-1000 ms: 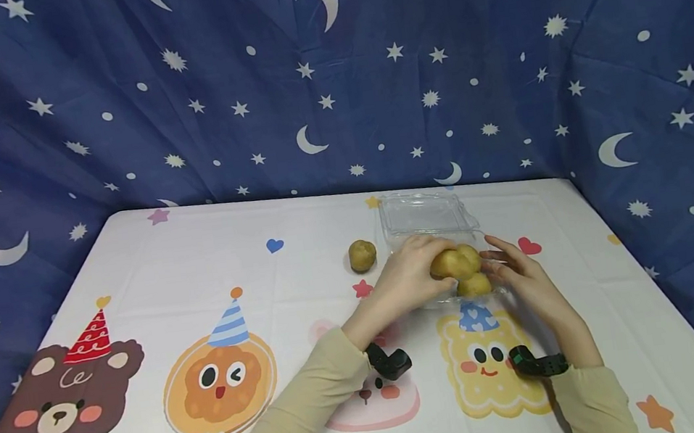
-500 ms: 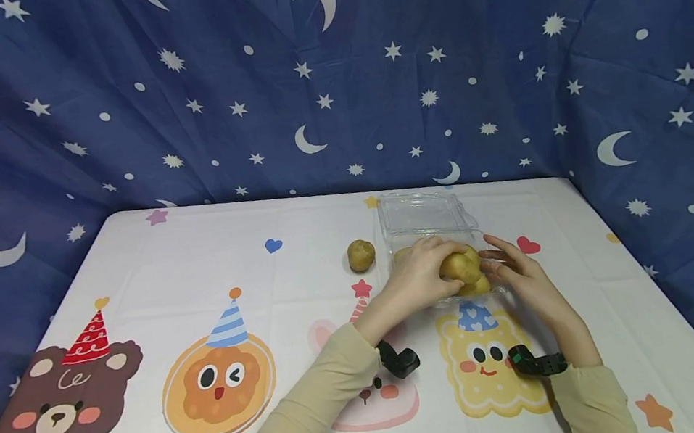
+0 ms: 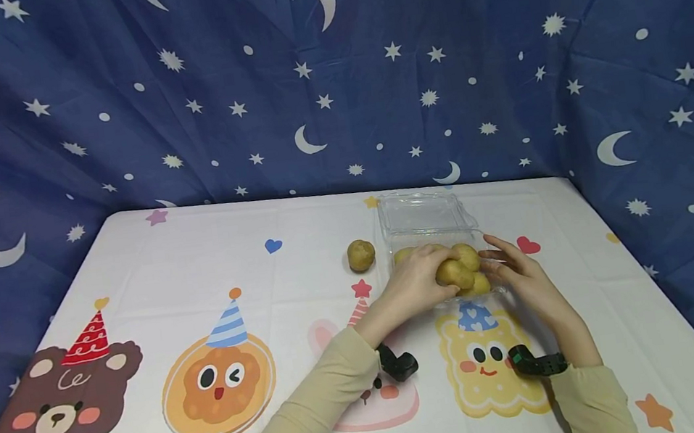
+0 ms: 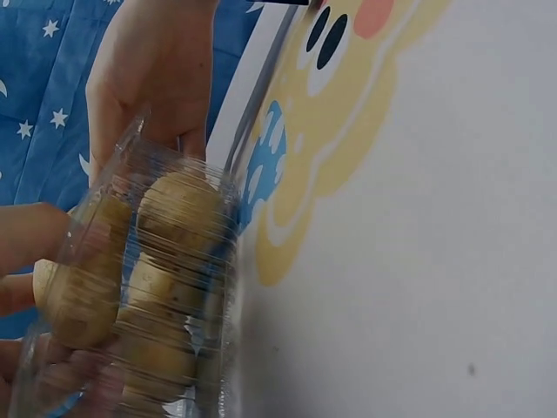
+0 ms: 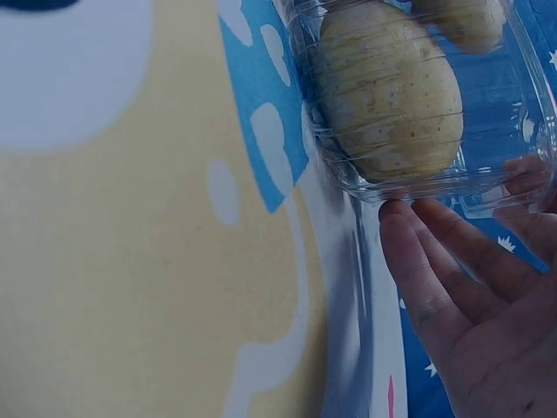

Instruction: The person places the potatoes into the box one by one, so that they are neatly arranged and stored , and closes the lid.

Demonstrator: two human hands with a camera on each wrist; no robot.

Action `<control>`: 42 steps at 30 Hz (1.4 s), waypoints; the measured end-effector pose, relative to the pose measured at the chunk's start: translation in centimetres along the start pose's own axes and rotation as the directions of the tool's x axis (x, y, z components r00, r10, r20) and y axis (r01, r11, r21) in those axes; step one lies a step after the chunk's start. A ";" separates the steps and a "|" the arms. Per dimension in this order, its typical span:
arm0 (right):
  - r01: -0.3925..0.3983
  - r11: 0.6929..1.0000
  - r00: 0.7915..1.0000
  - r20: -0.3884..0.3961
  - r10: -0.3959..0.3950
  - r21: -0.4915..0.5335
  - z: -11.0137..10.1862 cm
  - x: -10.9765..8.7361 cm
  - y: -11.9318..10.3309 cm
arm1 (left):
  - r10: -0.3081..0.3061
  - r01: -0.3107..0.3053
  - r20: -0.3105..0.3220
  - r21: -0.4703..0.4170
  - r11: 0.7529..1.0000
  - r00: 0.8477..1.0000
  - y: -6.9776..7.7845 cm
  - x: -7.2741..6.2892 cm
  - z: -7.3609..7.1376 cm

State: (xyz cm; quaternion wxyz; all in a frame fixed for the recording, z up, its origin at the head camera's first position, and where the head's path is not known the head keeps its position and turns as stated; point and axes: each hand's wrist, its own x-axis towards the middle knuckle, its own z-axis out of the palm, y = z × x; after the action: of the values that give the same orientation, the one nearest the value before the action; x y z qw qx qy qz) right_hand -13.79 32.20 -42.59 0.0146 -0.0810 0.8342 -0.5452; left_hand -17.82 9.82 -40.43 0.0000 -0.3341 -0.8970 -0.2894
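Note:
A clear plastic clamshell box (image 3: 485,290) stands on the table with several potatoes inside. My left hand (image 3: 417,280) reaches over its left side and grips a potato (image 3: 453,275) among the others, thumb at the near side. In the left wrist view that potato (image 4: 83,300) shows through the clear wall, with fingers around it. Another potato (image 3: 467,257) lies just behind it, and one more potato (image 3: 478,284) sits at the near right corner. My right hand (image 3: 522,277) touches the box's right side with extended fingertips, as the right wrist view also shows.
The box's hinged lid (image 3: 422,214) lies folded back behind it. One loose potato (image 3: 362,255) rests on the table left of the box. A white cartoon-print cloth (image 3: 204,228) covers the table, with a blue star-patterned curtain (image 3: 330,87) behind.
My left hand has shifted right with the potato, then eased slightly back, and the potato sits lower among the others. More potato shows left of my hand. The right hand stays at the box.

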 end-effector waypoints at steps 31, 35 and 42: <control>-0.006 1.000 1.000 -0.006 0.006 0.007 0.1 0.0 0.0 | -0.044 0.043 0.034 0.037 0.998 0.998 -0.7 -0.3 0.4; -0.009 1.000 1.000 -0.003 0.009 0.011 0.1 0.0 0.0 | -0.040 0.039 0.031 0.026 0.999 0.999 -0.8 -0.3 0.5; -0.011 1.000 1.000 -0.002 0.011 0.012 0.2 0.0 0.0 | -0.037 0.037 0.011 0.017 0.999 0.999 -0.8 -0.5 0.5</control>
State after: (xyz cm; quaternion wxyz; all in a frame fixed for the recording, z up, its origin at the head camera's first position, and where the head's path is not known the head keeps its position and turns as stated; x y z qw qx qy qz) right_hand -13.78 32.06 -42.65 0.0172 -0.0757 0.8315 -0.5501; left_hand -17.85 9.28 -41.39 -0.0075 -0.3192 -0.9054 -0.2798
